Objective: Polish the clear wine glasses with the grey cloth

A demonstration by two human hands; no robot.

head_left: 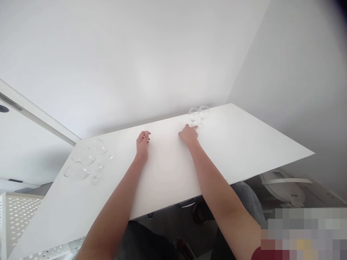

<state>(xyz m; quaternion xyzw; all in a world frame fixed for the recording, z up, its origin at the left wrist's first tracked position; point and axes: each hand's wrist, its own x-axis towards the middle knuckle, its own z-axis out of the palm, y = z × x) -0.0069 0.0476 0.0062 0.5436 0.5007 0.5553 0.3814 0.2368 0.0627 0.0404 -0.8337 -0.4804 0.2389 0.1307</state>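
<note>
My right hand [189, 135] is at the far edge of the white table [165, 169], its fingers closed at the foot of a clear wine glass [193, 115]. The glass stands upright, its foot mostly hidden by the fingers. Just right of it, nearly touching, is a second clear wine glass [204, 112]. My left hand [142, 143] rests above the table's middle, fingers loosely bent and apart, with nothing visible in them.
Three more clear stemmed glasses [77, 171] are grouped at the table's left end. A white wall [151, 65] runs behind the table. A perforated white rack [21, 209] sits low at the left, and a rounded white object [284, 186] is beyond the right edge.
</note>
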